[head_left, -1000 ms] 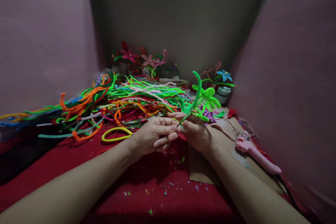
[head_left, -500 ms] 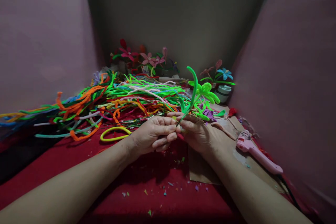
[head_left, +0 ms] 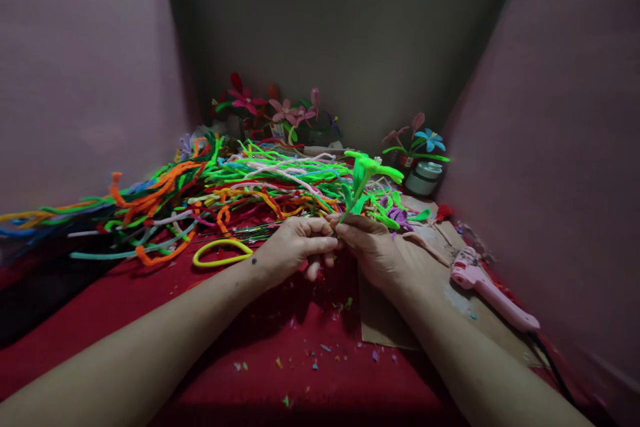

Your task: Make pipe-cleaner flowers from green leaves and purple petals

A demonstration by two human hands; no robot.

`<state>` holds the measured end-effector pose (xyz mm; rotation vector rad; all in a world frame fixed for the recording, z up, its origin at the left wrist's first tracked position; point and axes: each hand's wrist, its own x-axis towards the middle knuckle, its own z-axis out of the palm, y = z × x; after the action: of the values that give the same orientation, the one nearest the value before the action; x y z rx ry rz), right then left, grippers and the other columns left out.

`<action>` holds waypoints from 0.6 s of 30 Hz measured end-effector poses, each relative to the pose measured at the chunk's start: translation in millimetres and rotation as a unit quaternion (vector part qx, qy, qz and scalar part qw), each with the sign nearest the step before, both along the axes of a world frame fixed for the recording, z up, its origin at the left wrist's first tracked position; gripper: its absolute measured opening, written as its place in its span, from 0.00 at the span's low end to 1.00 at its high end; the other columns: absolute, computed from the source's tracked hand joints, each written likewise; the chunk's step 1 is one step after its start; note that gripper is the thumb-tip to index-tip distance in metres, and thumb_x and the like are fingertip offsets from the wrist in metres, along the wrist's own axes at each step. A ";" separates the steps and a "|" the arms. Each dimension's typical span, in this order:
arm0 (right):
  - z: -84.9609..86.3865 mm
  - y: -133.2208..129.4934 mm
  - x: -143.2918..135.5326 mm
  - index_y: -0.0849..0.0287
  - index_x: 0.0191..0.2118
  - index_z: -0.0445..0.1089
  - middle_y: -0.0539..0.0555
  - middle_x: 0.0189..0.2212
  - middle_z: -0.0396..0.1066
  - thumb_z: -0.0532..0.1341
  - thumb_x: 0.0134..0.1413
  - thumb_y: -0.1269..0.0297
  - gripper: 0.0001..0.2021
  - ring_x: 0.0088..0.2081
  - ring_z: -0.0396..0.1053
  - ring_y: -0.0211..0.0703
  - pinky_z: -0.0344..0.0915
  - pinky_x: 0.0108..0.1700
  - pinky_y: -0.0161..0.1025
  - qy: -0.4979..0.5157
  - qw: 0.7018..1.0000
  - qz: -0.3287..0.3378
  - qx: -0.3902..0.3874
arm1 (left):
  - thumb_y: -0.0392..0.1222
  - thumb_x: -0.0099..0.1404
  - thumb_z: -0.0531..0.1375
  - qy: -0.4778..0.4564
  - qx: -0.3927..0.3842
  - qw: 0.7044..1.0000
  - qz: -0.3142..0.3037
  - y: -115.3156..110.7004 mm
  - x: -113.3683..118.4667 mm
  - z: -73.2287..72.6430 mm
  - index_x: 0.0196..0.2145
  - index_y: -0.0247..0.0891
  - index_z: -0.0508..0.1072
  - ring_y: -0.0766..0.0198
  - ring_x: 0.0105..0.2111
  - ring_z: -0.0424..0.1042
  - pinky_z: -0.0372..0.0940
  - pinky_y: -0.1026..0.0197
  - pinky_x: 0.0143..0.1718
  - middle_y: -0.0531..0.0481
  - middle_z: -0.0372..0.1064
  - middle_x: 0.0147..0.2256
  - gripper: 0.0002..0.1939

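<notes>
A bright green pipe-cleaner flower [head_left: 370, 170] stands up from between my hands, its stem going down into the fingers. My right hand [head_left: 373, 247] is closed, thumb and fingers pinching the green stem. Close against it, my left hand [head_left: 297, 247] is also closed, thumb and forefinger meeting at the lower end of the stem, with the lower fingers curled. The fingertips hide the stem's bottom. Behind the hands lies a heap of coloured pipe cleaners [head_left: 295, 177].
A yellow loop [head_left: 223, 255] lies left of my left hand. To the right, a pink glue gun [head_left: 493, 293] rests on cardboard [head_left: 385, 327]. Finished flowers [head_left: 283, 112] and a lidded jar [head_left: 424, 178] stand at the back. Scraps dot the red cloth [head_left: 260, 367].
The green flower has turned and tipped, so its petals now show from the side. The long curved green strand beside it no longer stands up. Both hands stay close together.
</notes>
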<state>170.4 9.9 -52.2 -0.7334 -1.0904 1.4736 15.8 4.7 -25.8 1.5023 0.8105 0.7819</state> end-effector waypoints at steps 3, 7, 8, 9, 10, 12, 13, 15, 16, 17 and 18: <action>0.0 0.5 1.7 0.57 0.27 0.74 0.50 0.31 0.74 0.68 0.35 0.68 0.07 0.30 0.68 0.37 0.64 0.34 0.36 0.012 1.000 0.013 -0.010 | 0.38 0.58 0.57 -0.001 -0.011 1.000 -0.022 1.3 -2.8 -0.7 0.23 0.32 0.68 0.76 0.11 0.61 0.52 0.72 0.13 0.52 0.69 0.20 0.08; 2.8 -0.9 2.4 0.58 0.27 0.73 0.48 0.25 0.72 0.68 0.37 0.66 0.07 0.23 0.65 0.34 0.60 0.28 0.34 -0.002 0.999 0.037 -0.011 | 0.38 0.59 0.56 -0.023 -0.044 0.998 -0.044 2.0 -3.8 -3.6 0.28 0.31 0.70 0.77 0.10 0.60 0.49 0.73 0.12 0.51 0.70 0.21 0.07; 3.5 -1.2 2.5 0.58 0.28 0.73 0.48 0.24 0.71 0.67 0.38 0.65 0.06 0.22 0.64 0.33 0.59 0.27 0.33 -0.014 0.999 0.046 -0.004 | 0.39 0.60 0.56 -0.036 -0.055 0.996 -0.052 2.0 -3.7 -4.8 0.28 0.31 0.70 0.77 0.10 0.60 0.49 0.73 0.12 0.51 0.71 0.21 0.07; 4.3 -1.3 2.6 0.58 0.29 0.73 0.48 0.22 0.70 0.66 0.40 0.65 0.06 0.22 0.63 0.33 0.58 0.27 0.33 -0.024 0.998 0.056 0.004 | 0.39 0.60 0.56 -0.054 -0.068 0.994 -0.062 2.0 -3.4 -6.3 0.29 0.31 0.70 0.78 0.10 0.60 0.49 0.73 0.12 0.50 0.71 0.22 0.08; 5.0 -1.2 2.9 0.59 0.29 0.73 0.47 0.21 0.69 0.65 0.42 0.64 0.06 0.22 0.63 0.33 0.58 0.27 0.33 -0.028 0.997 0.066 0.012 | 0.40 0.61 0.56 -0.075 -0.082 0.991 -0.072 2.0 -3.0 -7.9 0.29 0.31 0.69 0.78 0.10 0.59 0.49 0.73 0.12 0.50 0.71 0.22 0.09; 6.5 -0.2 3.9 0.58 0.29 0.73 0.47 0.21 0.69 0.65 0.42 0.65 0.06 0.22 0.63 0.33 0.58 0.28 0.33 -0.015 0.997 0.077 0.015 | 0.40 0.61 0.55 -0.123 -0.111 0.982 -0.087 2.2 -2.2 -11.5 0.28 0.31 0.69 0.78 0.09 0.57 0.50 0.73 0.11 0.51 0.70 0.20 0.09; 7.3 0.6 5.0 0.58 0.29 0.73 0.47 0.21 0.70 0.66 0.41 0.65 0.06 0.23 0.64 0.33 0.58 0.28 0.33 -0.005 0.997 0.078 0.012 | 0.40 0.61 0.55 -0.148 -0.123 0.977 -0.092 2.6 -1.9 -13.2 0.28 0.32 0.68 0.78 0.08 0.55 0.51 0.73 0.11 0.53 0.69 0.19 0.09; 9.1 2.5 8.2 0.57 0.28 0.72 0.47 0.23 0.71 0.67 0.39 0.66 0.06 0.23 0.64 0.33 0.58 0.28 0.33 -0.005 0.997 0.081 0.004 | 0.40 0.61 0.55 -0.189 -0.143 0.967 -0.096 3.6 -1.5 -16.5 0.28 0.32 0.68 0.79 0.07 0.50 0.51 0.73 0.10 0.55 0.66 0.17 0.08; 9.9 3.4 10.5 0.57 0.29 0.72 0.48 0.24 0.71 0.68 0.38 0.65 0.07 0.24 0.64 0.33 0.57 0.27 0.32 -0.018 0.996 0.084 0.000 | 0.39 0.61 0.55 -0.205 -0.151 0.962 -0.095 4.3 -1.4 -17.9 0.28 0.32 0.68 0.80 0.07 0.47 0.51 0.73 0.10 0.56 0.65 0.16 0.08; 10.7 4.0 13.2 0.57 0.29 0.72 0.48 0.25 0.71 0.67 0.39 0.64 0.08 0.24 0.63 0.33 0.55 0.26 0.32 -0.043 0.996 0.084 -0.001 | 0.39 0.62 0.55 -0.218 -0.159 0.958 -0.093 5.0 -1.4 -19.1 0.29 0.32 0.67 0.80 0.06 0.45 0.50 0.74 0.10 0.57 0.64 0.15 0.07; 11.3 4.1 16.3 0.58 0.30 0.72 0.49 0.25 0.71 0.67 0.40 0.62 0.09 0.23 0.62 0.32 0.53 0.24 0.31 -0.075 0.994 0.085 0.000 | 0.39 0.62 0.54 -0.225 -0.166 0.956 -0.089 5.7 -1.4 -20.2 0.29 0.33 0.67 0.81 0.06 0.44 0.50 0.74 0.10 0.58 0.63 0.15 0.07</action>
<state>186.6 14.0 -40.9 -0.7771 -1.2923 1.5815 14.4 10.4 -46.0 1.0259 0.4289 0.7705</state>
